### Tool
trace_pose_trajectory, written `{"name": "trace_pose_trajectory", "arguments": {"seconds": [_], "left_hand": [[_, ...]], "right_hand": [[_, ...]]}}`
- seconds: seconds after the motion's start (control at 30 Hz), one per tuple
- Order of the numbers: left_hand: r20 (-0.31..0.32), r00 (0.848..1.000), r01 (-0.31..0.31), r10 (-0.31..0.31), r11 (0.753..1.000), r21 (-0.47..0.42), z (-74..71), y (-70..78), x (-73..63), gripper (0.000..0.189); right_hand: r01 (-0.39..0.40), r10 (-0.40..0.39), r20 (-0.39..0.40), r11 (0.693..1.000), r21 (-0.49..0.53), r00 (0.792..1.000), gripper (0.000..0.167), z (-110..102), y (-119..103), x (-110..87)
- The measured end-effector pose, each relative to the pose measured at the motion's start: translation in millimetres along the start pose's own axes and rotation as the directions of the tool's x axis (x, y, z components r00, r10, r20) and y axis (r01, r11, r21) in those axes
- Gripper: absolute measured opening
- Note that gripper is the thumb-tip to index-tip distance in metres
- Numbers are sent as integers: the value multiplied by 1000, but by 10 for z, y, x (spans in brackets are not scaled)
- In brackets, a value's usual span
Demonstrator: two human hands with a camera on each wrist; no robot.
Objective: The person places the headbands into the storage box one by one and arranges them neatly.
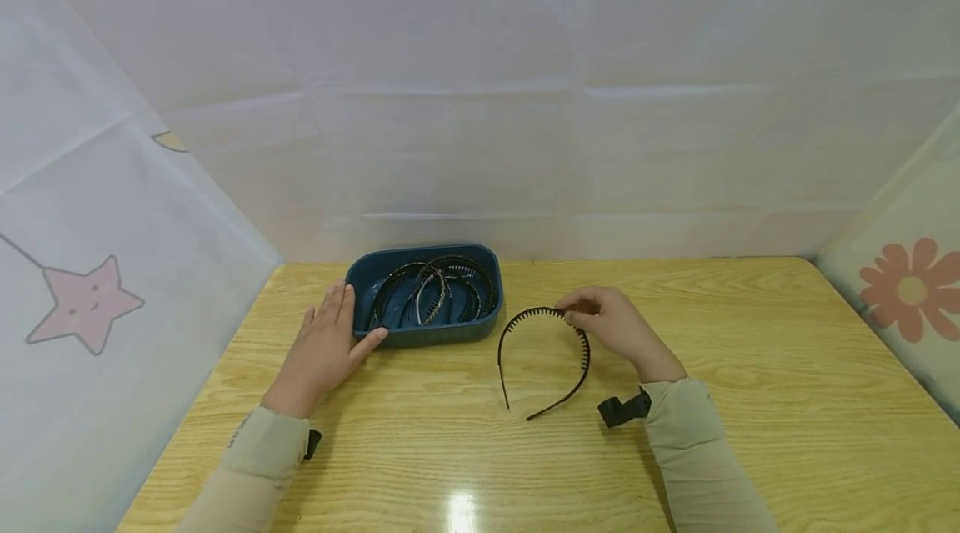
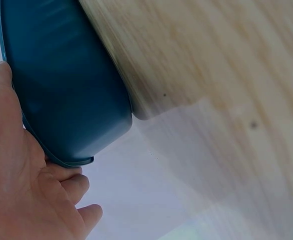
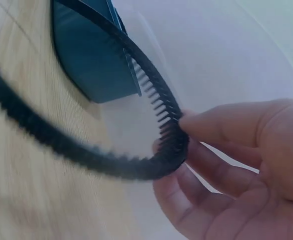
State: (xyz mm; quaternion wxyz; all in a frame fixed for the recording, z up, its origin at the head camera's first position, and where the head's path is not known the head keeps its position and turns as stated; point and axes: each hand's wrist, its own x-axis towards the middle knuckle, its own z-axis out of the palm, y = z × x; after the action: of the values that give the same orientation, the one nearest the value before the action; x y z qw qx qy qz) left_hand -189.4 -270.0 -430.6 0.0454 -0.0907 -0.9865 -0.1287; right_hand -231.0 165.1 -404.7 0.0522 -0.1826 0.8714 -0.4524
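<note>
A black toothed headband hangs from my right hand, its open ends pointing toward me. My right thumb and fingertips pinch the band near the top of its curve; in the right wrist view its row of teeth faces inward. My left hand rests against the left end of a dark blue plastic bin, fingers extended along the side and thumb on the front rim. Inside the bin lie several dark headbands, overlapping, one with a lighter silvery stretch.
The bin stands near the back left of a wood-grain table. Behind the table hangs a pale creased cloth. Side cloths carry a pink star on the left and a red flower on the right.
</note>
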Motion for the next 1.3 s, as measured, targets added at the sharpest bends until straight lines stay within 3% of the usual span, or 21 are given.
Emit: {"name": "trace_pose_trajectory", "arguments": {"seconds": [0.5, 0.87, 1.3], "left_hand": [[-2, 1000, -4, 4, 1000, 7, 33, -23, 8, 101], [-10, 1000, 2, -2, 1000, 6, -15, 35, -22, 100], [-6, 1000, 6, -6, 1000, 1, -9, 20, 7, 100]], "right_hand": [[-36, 73, -166, 975, 219, 983, 24, 142, -251, 172], [50, 62, -276, 923, 382, 959, 23, 251, -465, 417], [58, 80, -289, 896, 441, 954, 23, 450, -572, 705]]}}
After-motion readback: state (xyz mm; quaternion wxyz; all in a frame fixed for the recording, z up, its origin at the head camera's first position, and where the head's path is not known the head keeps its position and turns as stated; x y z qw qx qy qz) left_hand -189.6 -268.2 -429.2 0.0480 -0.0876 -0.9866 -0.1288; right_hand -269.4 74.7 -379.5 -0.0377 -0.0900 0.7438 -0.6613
